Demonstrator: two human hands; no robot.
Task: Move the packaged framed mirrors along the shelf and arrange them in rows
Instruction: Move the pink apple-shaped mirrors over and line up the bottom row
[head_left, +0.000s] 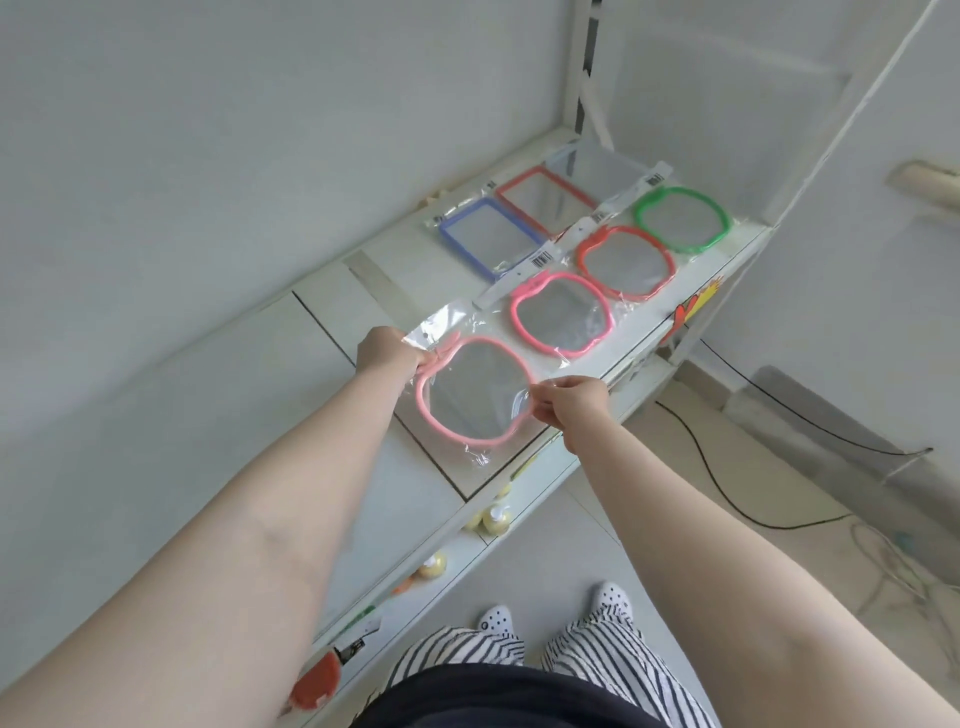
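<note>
A light pink apple-shaped mirror (475, 392) in clear plastic lies over the white shelf top (363, 270). My left hand (387, 353) grips its upper left edge, and my right hand (569, 397) pinches its right edge. Beyond it a front row runs along the shelf: a darker pink mirror (561, 314), a red mirror (626, 261), then a green mirror (681, 218). Behind them lie a blue rectangular mirror (488, 234) and a red rectangular mirror (545, 195).
The shelf meets a white wall (208, 156) at the back and a metal upright (584, 62) at its far end. Lower shelves hold yellow bottles (496, 519) and a red item (314, 686). A black cable (727, 499) trails across the floor on the right.
</note>
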